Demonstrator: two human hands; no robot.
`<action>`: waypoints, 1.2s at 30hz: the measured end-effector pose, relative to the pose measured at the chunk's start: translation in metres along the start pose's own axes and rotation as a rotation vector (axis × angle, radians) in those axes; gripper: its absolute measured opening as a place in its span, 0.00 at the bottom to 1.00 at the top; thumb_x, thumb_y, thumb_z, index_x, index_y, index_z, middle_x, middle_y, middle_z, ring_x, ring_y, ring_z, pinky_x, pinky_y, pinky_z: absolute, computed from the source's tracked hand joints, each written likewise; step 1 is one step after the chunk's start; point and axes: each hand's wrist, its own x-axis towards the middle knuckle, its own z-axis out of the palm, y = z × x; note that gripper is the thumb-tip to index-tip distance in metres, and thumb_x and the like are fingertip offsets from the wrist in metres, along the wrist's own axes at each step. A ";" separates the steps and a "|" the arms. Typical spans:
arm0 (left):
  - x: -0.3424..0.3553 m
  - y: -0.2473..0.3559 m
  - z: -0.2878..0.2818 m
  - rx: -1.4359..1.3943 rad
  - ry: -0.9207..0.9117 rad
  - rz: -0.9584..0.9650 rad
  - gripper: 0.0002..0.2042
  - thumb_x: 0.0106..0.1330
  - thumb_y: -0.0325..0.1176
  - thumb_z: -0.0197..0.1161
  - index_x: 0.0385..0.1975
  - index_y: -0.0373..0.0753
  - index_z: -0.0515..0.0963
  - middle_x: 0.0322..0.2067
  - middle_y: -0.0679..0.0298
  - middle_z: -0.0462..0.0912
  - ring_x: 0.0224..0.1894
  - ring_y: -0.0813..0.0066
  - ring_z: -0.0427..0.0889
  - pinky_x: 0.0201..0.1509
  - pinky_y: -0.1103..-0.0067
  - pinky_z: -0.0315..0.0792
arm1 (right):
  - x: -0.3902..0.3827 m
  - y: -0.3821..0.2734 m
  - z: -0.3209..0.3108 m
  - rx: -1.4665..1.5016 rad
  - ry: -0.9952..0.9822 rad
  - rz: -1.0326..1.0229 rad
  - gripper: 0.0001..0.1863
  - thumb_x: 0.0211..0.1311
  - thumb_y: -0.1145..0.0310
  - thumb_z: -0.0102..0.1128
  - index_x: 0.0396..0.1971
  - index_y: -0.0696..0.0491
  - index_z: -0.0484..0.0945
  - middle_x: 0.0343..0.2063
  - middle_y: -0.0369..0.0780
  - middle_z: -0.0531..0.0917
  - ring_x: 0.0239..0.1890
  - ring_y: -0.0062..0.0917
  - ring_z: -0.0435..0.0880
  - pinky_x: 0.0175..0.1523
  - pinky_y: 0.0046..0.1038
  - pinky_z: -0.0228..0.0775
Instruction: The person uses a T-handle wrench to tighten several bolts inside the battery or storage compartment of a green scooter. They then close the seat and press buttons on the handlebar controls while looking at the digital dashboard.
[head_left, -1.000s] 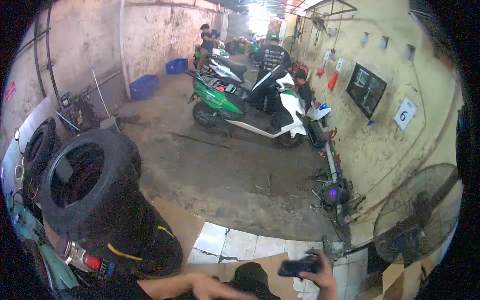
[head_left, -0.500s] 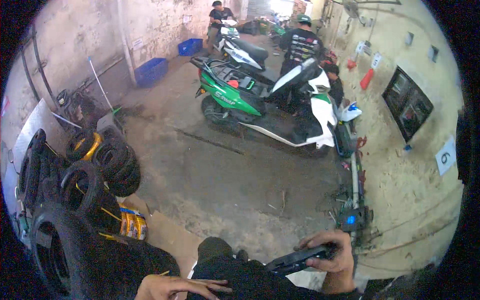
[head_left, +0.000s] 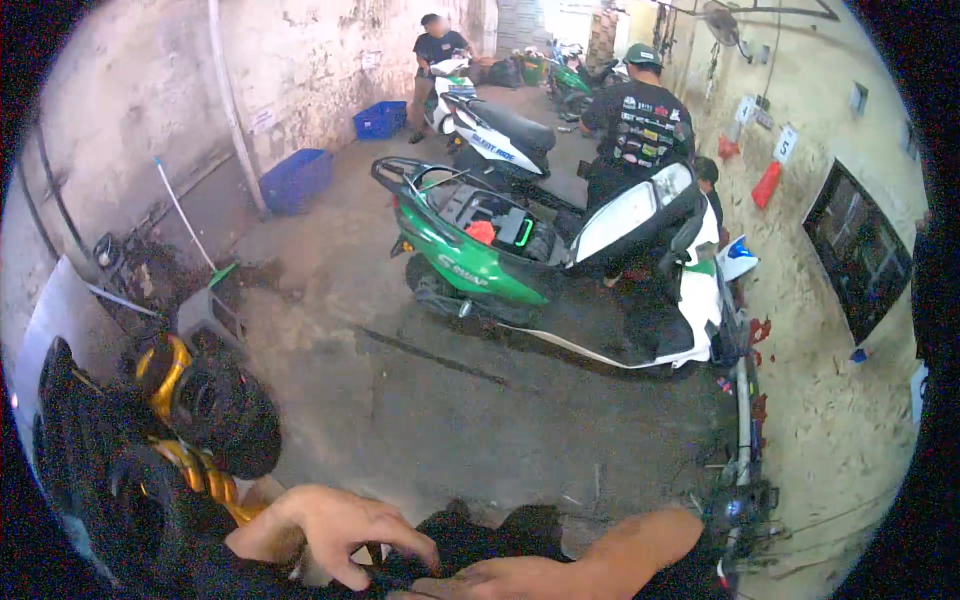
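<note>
Low at the bottom edge, my two hands have come together over dark clothing. My left hand (head_left: pixel 345 532) bends its fingers and thumb around something dark that is mostly hidden. From the right, my right hand (head_left: pixel 500 580) reaches in beside it, its fingers closed near the left fingertips and partly cut off by the picture's edge. What lies between the hands is black and too covered to make out. Beyond them stands a green and white scooter (head_left: pixel 465 262) with its seat raised, baring a compartment with a red-orange item (head_left: pixel 481 232) inside.
Tyres (head_left: pixel 235 420) are piled at the left, some with yellow wrapping. Blue crates (head_left: pixel 296 181) line the left wall. A person in a dark printed shirt (head_left: pixel 640 125) stands behind the scooter; another person (head_left: pixel 440 48) is by a white scooter (head_left: pixel 495 135). A pipe (head_left: pixel 743 420) runs along the right wall.
My right hand, which held a long black object at the right, has moved left and down to meet my left hand. My left hand has lifted and curled. The view has shifted.
</note>
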 end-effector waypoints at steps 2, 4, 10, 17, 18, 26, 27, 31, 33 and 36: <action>0.000 0.001 -0.047 0.050 -0.037 -0.090 0.33 0.51 0.36 0.66 0.57 0.33 0.62 0.54 0.47 0.69 0.55 0.47 0.69 0.58 0.63 0.65 | 0.015 0.038 -0.007 -0.051 -0.214 0.004 0.14 0.52 0.66 0.52 0.38 0.56 0.73 0.30 0.43 0.76 0.28 0.29 0.80 0.24 0.24 0.72; 0.006 -0.001 -0.085 0.147 -0.064 -0.232 0.32 0.53 0.36 0.64 0.58 0.33 0.63 0.50 0.51 0.74 0.53 0.56 0.73 0.56 0.68 0.66 | 0.021 0.081 -0.007 -0.060 -0.052 -0.035 0.16 0.55 0.65 0.52 0.41 0.57 0.73 0.31 0.43 0.76 0.31 0.31 0.80 0.30 0.27 0.74; 0.017 -0.059 -0.189 0.004 0.089 -0.101 0.33 0.49 0.35 0.67 0.56 0.31 0.63 0.48 0.48 0.75 0.48 0.56 0.77 0.47 0.71 0.74 | -0.006 0.210 -0.033 0.199 -0.099 0.080 0.15 0.57 0.60 0.54 0.39 0.55 0.75 0.33 0.46 0.75 0.32 0.35 0.80 0.35 0.33 0.73; 0.030 -0.202 -0.273 -0.499 1.005 -0.283 0.32 0.56 0.43 0.66 0.57 0.34 0.63 0.50 0.53 0.74 0.49 0.66 0.75 0.51 0.72 0.71 | -0.010 0.374 -0.094 0.291 0.041 -0.065 0.15 0.58 0.59 0.55 0.38 0.54 0.76 0.35 0.45 0.75 0.28 0.37 0.78 0.38 0.35 0.71; 0.040 -0.228 -0.270 -0.518 1.266 -0.418 0.31 0.57 0.44 0.66 0.57 0.34 0.64 0.49 0.52 0.75 0.48 0.66 0.75 0.52 0.72 0.70 | -0.010 0.395 -0.108 0.472 -0.003 -0.052 0.14 0.57 0.61 0.57 0.35 0.56 0.76 0.32 0.44 0.77 0.28 0.37 0.77 0.38 0.35 0.71; 0.076 -0.419 -0.275 -0.213 1.319 -1.095 0.28 0.57 0.52 0.62 0.49 0.35 0.73 0.46 0.48 0.77 0.50 0.55 0.76 0.56 0.69 0.68 | -0.135 0.658 -0.044 0.745 -0.017 0.968 0.24 0.57 0.55 0.61 0.48 0.56 0.74 0.44 0.46 0.79 0.50 0.33 0.76 0.54 0.34 0.68; 0.074 -0.426 -0.294 -0.249 1.291 -1.103 0.28 0.56 0.51 0.62 0.50 0.35 0.73 0.46 0.48 0.77 0.50 0.56 0.76 0.56 0.69 0.68 | -0.164 0.679 -0.029 0.575 0.043 1.124 0.25 0.56 0.55 0.62 0.48 0.56 0.74 0.45 0.46 0.79 0.49 0.33 0.77 0.54 0.33 0.67; 0.069 -0.417 -0.460 0.058 1.425 -0.968 0.26 0.55 0.43 0.65 0.50 0.33 0.70 0.45 0.47 0.77 0.48 0.54 0.77 0.54 0.67 0.69 | -0.350 0.743 0.077 0.365 0.259 1.506 0.26 0.53 0.54 0.65 0.48 0.56 0.74 0.41 0.43 0.81 0.41 0.29 0.80 0.48 0.30 0.70; 0.033 -0.473 -0.531 0.315 1.674 -0.763 0.24 0.56 0.40 0.63 0.50 0.33 0.70 0.45 0.44 0.76 0.49 0.51 0.75 0.52 0.66 0.69 | -0.388 0.729 0.075 0.391 0.298 1.639 0.24 0.54 0.56 0.64 0.47 0.55 0.75 0.35 0.42 0.82 0.32 0.25 0.80 0.38 0.27 0.72; 0.010 -0.450 -0.664 0.833 1.774 -0.790 0.30 0.56 0.34 0.62 0.56 0.27 0.60 0.51 0.43 0.69 0.54 0.46 0.67 0.59 0.63 0.60 | -0.412 0.713 0.050 0.676 0.354 1.896 0.20 0.55 0.61 0.63 0.46 0.53 0.75 0.29 0.41 0.82 0.24 0.19 0.78 0.27 0.22 0.70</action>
